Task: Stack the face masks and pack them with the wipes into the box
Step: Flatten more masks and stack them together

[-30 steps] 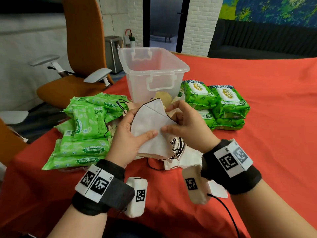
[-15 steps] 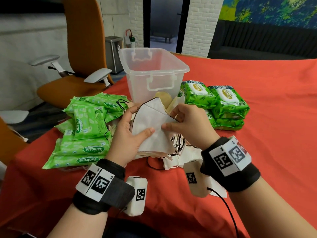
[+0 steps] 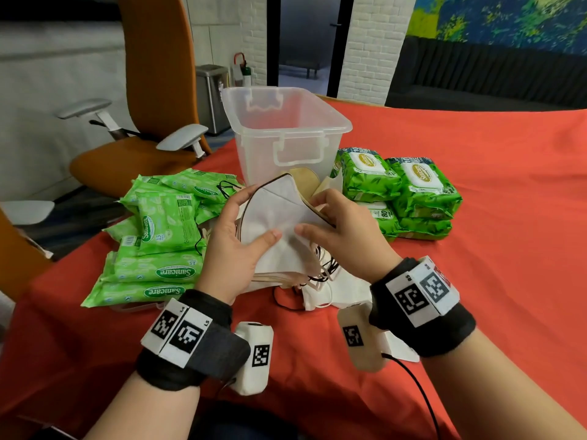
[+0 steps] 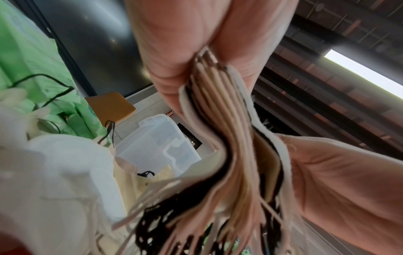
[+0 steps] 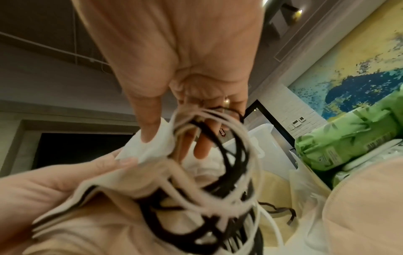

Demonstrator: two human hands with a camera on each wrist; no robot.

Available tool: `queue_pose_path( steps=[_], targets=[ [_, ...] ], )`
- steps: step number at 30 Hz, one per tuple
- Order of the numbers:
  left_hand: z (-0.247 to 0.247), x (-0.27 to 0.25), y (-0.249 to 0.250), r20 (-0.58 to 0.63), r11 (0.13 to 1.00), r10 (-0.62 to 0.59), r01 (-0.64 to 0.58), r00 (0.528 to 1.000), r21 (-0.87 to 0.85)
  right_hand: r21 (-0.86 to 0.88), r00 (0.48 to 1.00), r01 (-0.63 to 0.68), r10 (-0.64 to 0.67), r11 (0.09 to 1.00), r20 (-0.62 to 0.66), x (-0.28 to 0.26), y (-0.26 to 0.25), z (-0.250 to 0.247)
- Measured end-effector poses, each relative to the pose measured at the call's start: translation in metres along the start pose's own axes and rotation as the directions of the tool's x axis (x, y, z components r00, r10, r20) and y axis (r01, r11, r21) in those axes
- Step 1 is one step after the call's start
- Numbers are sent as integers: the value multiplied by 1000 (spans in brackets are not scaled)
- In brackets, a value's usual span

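While both thumbs press top | L hand (image 3: pixel 233 249) & R hand (image 3: pixel 343 236) pinch soft folded mask stack (image 3: pixel 279 223) | looped elastic straps dangle

Lower masks of the stack (image 3: pixel 279 268) hidden under the top mask (image 3: pixel 279 214); ear loops (image 5: pixel 209 198) blurred.

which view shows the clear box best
The head view: the clear box stands whole and upright on the red cloth, its open top and front handle plain. The left wrist view catches it small and blurred behind the held masks; the right wrist view shows only a sliver of its rim.
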State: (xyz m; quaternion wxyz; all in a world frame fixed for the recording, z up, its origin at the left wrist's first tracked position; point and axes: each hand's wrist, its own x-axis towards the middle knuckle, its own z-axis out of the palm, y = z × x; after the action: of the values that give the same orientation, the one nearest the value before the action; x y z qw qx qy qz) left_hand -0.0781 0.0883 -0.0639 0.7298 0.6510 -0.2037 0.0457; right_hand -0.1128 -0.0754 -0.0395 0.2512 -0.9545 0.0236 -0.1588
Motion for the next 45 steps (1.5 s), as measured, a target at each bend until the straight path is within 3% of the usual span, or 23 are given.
queue_pose_path(
  steps=[2,4,7,13,19,24,25,28,30,32,34,37,41,45],
  targets=[
    [0,-1,1,16,1000,6,-6,1000,-1,0,1000,-26,26,1000,16,0,-1,1],
    [0,1,-2,31,1000,10,-10,999,3,242,1000,-16,13,970,15,-1,-6,-3],
    [-1,2,-7,28,999,-34,34,999,-3,600,993,-101,39,794,115,-5,-11,-8],
    [-2,1,-7,30,994,-99,100,995,-44,689,966,-249,119,680,231,-8,-13,-12],
    [-1,3,-5,64,994,-92,96,994,-58,635,965,-261,177,727,195,-4,-7,-6],
    [-3,1,-7,38,999,-16,15,999,32,361,973,-227,224,905,49,14,27,-20],
    [-3,2,-9,28,999,-11,9,1000,49,236,966,-256,255,937,35,17,38,-26],
    [-2,2,-11,6,996,-26,25,1000,86,-232,881,-411,449,882,150,19,67,-32],
    [0,2,-10,3,998,-26,26,1000,62,-415,794,-382,523,826,310,16,79,-24],
    [3,0,-11,0,999,-35,35,999,32,-356,754,-432,548,829,361,16,87,-15],
    [7,-1,-11,0,999,-33,33,999,30,-212,747,-557,596,803,295,21,91,-7],
    [6,-2,-11,-12,999,-25,25,1000,46,-309,734,-590,655,746,180,28,92,3],
    [1,-3,-10,-31,999,-22,23,999,39,-230,878,-458,477,859,30,31,93,-19],
    [-1,-1,-14,-43,999,-21,23,999,41,-32,920,-379,373,925,-119,14,87,-62]
  ],
)
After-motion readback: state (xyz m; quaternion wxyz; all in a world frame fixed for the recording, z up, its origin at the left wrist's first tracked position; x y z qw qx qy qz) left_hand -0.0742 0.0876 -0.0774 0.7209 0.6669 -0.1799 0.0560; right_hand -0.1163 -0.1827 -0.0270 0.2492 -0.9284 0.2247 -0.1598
